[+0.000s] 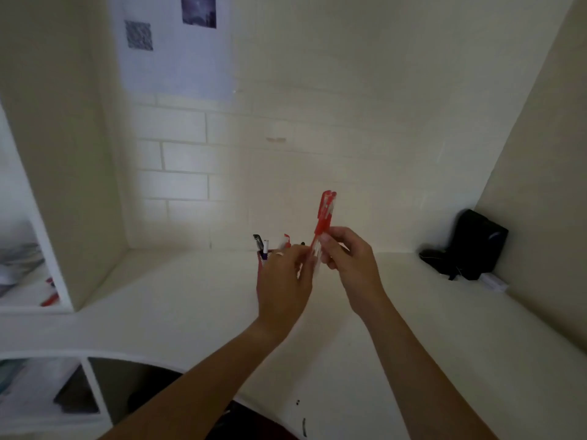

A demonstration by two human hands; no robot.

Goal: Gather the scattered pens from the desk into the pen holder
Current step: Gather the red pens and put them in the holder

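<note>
A bunch of red pens stands nearly upright in the air above the white desk. My right hand grips the bunch around its middle. My left hand pinches the lower ends of the same pens. Behind my left hand stands the pen holder, mostly hidden, with a black pen, a white pen and a red-and-white one sticking out of its top.
A black pouch with a strap lies in the desk's back right corner against the wall. A white shelf unit borders the desk on the left, with a red pen on it. A small dark object lies at the desk's front edge.
</note>
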